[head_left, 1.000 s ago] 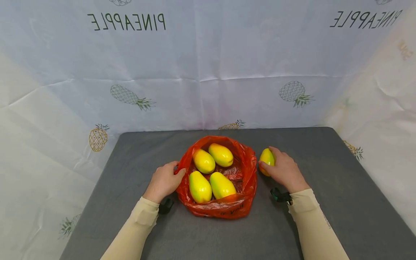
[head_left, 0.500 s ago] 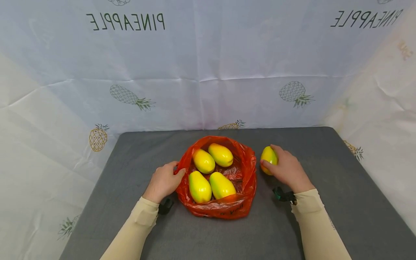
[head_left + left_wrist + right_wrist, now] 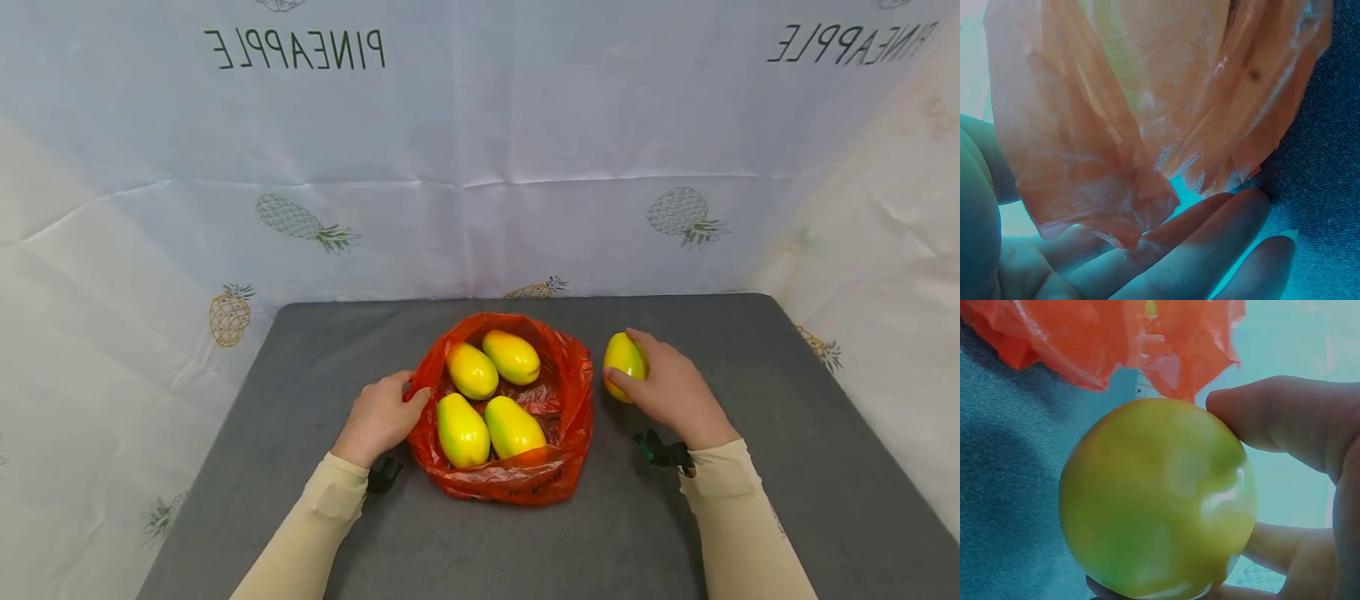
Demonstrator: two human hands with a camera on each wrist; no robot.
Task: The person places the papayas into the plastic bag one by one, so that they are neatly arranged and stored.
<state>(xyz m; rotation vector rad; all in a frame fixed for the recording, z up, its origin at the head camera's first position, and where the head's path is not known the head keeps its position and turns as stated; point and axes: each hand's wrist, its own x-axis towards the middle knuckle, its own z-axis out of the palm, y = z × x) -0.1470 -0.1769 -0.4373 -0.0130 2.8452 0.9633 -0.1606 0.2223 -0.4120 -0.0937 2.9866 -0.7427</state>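
Observation:
A red plastic bag [image 3: 576,408] stands with its mouth spread wide on the dark grey table, several glossy yellow-green mangoes [image 3: 462,430] inside it. At its left rim, my left hand [image 3: 378,419] pinches the plastic, thumb over the edge; in the left wrist view the crumpled bag [image 3: 1104,181] hangs between thumb and fingers [image 3: 1210,244]. My right hand [image 3: 678,390] grips another mango [image 3: 624,367] to the right of the bag, apart from it. Up close in the right wrist view, that mango [image 3: 1154,500] fills the grasp, thumb [image 3: 1272,415] along one side.
The grey cloth-covered table [image 3: 480,550] reaches back to a white curtain [image 3: 465,133] printed with pineapples and mirrored lettering. More of the same curtain hangs along both sides.
My right hand has shifted a little to the right and away from me, carrying the mango farther from the bag. The left hand and the bag stay in place.

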